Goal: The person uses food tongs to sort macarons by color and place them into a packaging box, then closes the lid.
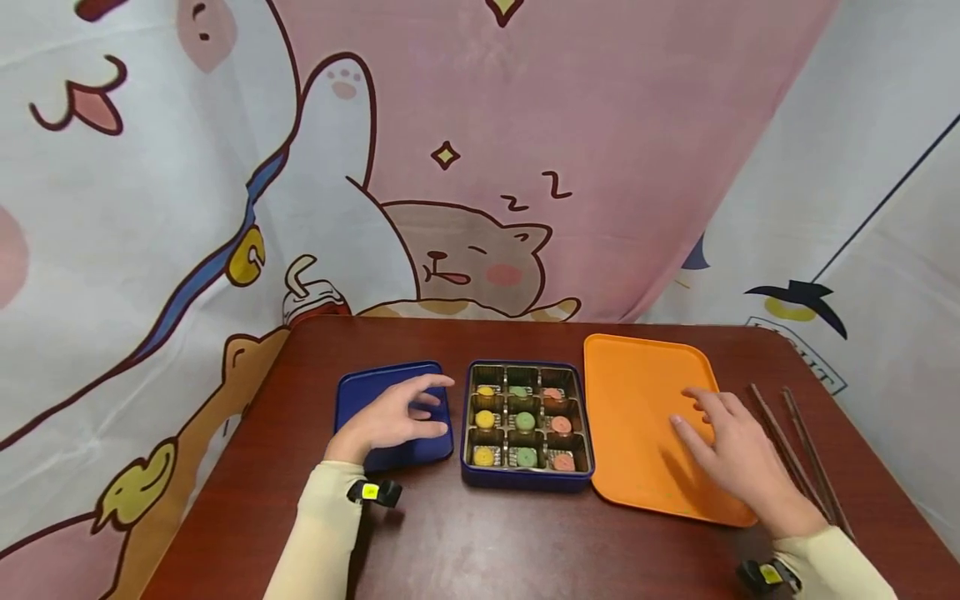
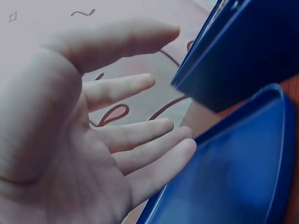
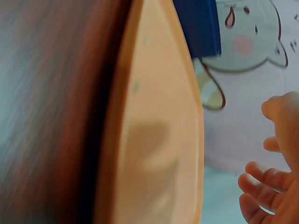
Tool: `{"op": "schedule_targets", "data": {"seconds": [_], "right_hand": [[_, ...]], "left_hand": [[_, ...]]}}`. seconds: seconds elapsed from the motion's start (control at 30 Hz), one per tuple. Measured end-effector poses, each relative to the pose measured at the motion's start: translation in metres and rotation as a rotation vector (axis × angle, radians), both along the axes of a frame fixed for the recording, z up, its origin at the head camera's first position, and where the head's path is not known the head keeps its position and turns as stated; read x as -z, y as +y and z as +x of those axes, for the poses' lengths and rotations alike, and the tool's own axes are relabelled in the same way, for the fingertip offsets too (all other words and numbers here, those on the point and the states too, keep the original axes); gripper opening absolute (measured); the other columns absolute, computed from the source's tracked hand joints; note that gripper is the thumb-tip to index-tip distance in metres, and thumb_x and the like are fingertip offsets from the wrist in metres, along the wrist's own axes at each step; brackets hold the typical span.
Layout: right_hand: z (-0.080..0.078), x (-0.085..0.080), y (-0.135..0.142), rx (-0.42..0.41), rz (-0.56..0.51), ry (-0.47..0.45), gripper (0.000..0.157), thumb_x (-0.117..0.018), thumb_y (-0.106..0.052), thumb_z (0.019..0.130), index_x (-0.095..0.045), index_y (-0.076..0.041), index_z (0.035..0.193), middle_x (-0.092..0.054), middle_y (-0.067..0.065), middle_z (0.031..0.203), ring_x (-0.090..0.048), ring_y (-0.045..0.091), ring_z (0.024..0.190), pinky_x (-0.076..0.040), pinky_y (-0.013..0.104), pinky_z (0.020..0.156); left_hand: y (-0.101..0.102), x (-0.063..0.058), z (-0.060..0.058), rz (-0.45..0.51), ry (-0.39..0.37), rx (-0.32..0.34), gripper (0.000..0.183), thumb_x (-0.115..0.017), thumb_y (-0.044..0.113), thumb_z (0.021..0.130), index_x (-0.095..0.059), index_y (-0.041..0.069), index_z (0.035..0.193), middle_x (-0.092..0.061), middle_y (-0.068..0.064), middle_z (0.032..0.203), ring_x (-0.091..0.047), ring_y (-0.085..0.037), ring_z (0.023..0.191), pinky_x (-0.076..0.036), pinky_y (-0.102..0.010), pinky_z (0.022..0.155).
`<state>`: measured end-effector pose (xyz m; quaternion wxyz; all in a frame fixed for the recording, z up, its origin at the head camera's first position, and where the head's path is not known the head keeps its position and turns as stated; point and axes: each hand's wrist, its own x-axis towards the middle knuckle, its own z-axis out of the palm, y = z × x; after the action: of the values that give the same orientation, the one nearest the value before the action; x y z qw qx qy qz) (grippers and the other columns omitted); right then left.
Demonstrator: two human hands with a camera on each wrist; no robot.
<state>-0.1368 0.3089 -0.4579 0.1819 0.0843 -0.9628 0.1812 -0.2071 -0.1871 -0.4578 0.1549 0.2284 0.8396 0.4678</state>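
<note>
A blue square box stands mid-table with a clear divided insert. Its compartments hold small round sweets: a yellow column on the left, a green one in the middle, a pink one on the right. Over the blue lid, left of the box, hovers my left hand, its fingers loosely extended and holding nothing. My right hand is above the orange tray, fingers spread and slightly bent, with nothing in it. The left wrist view shows the left palm beside the lid.
Two long brown sticks, perhaps chopsticks, lie right of the tray. A few tiny green specks mark the tray's near side. A cartoon-printed cloth hangs behind the dark red-brown table.
</note>
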Motion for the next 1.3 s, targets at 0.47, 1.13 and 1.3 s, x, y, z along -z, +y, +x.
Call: {"op": "schedule_targets", "data": {"seconds": [0.47,1.13,1.3], "right_hand": [[-0.031,-0.01,-0.088,-0.226,-0.013,-0.027,0.05,-0.072,-0.035,0.101,-0.061,-0.01,0.143,-0.066,0.016,0.118,-0.069,0.03,0.092,-0.06,0.048,0.072],[-0.04,-0.014,-0.197,-0.472,0.05,0.016,0.053,-0.072,-0.044,0.1,-0.063,-0.015,0.144,-0.062,0.006,0.109,-0.055,0.015,0.08,-0.05,0.032,0.065],[-0.04,-0.013,-0.208,-0.498,0.055,0.053,0.051,-0.072,-0.041,0.1,-0.065,-0.013,0.142,-0.063,0.008,0.107,-0.057,0.017,0.08,-0.045,0.034,0.064]], "left_hand": [[-0.067,0.002,0.012,-0.204,0.151,-0.127,0.06,-0.084,0.024,0.092,-0.061,0.012,0.146,-0.062,-0.017,0.143,-0.065,-0.034,0.115,-0.061,-0.046,0.089],[-0.12,0.007,0.03,-0.401,0.188,-0.272,0.057,-0.086,0.027,0.087,-0.068,0.009,0.137,-0.06,-0.02,0.122,-0.062,-0.023,0.09,-0.054,-0.038,0.077],[-0.121,0.011,0.032,-0.44,0.161,-0.27,0.06,-0.088,0.025,0.085,-0.067,0.005,0.138,-0.061,-0.017,0.113,-0.06,-0.022,0.087,-0.054,-0.037,0.076]]}}
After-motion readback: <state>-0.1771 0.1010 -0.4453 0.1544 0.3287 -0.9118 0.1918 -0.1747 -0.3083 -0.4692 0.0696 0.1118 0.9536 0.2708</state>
